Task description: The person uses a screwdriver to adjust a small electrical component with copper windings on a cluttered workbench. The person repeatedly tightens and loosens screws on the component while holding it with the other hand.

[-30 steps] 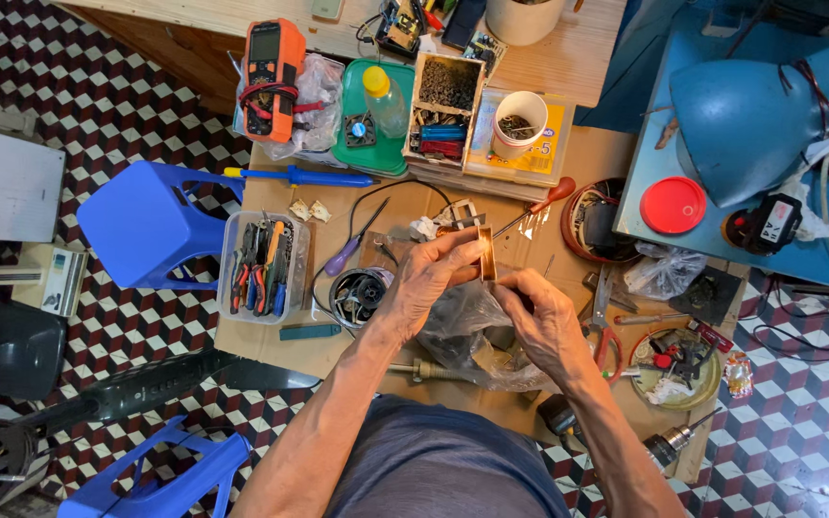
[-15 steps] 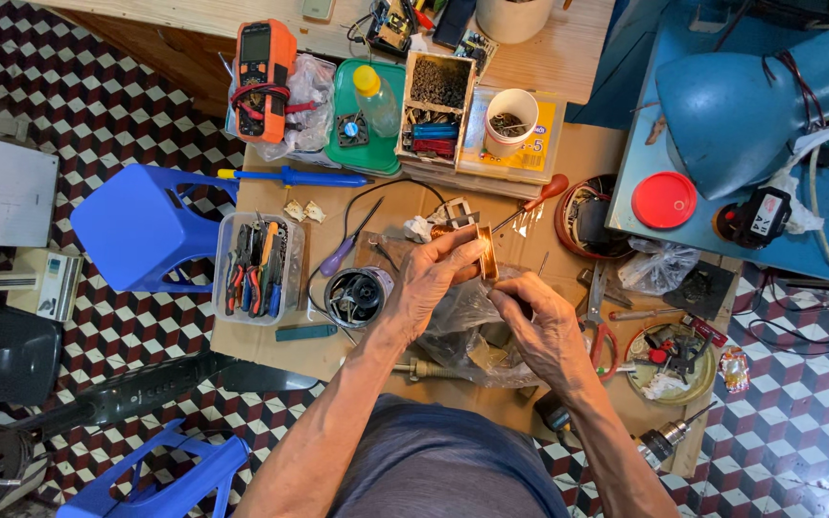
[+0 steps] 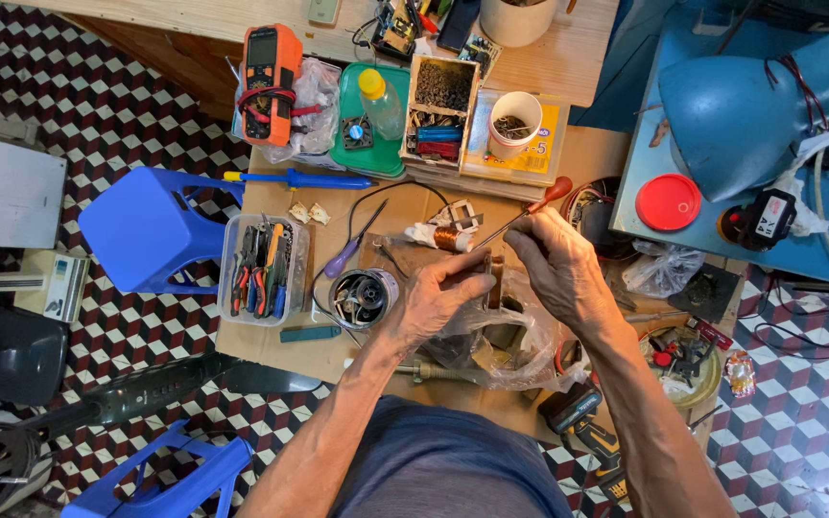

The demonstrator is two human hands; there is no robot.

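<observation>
Left hand (image 3: 438, 299): clamped around small copper coil part (image 3: 493, 278), above the clear plastic bag (image 3: 515, 341).
Right hand (image 3: 556, 269): pinching red-handled screwdriver (image 3: 528, 212), tip toward the part.
Technique: best kept steady, tip seated squarely, light pressure.
Beyond: copper-wound coil (image 3: 448, 237), tool tray (image 3: 263, 269).

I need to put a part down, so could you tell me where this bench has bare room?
The bare cardboard between the blue screwdriver, purple screwdriver and copper coil is free. Another strip lies below the clear tool box, around the small blue-grey piece. Around the left hand and right hand, bags and parts crowd everything.
</observation>
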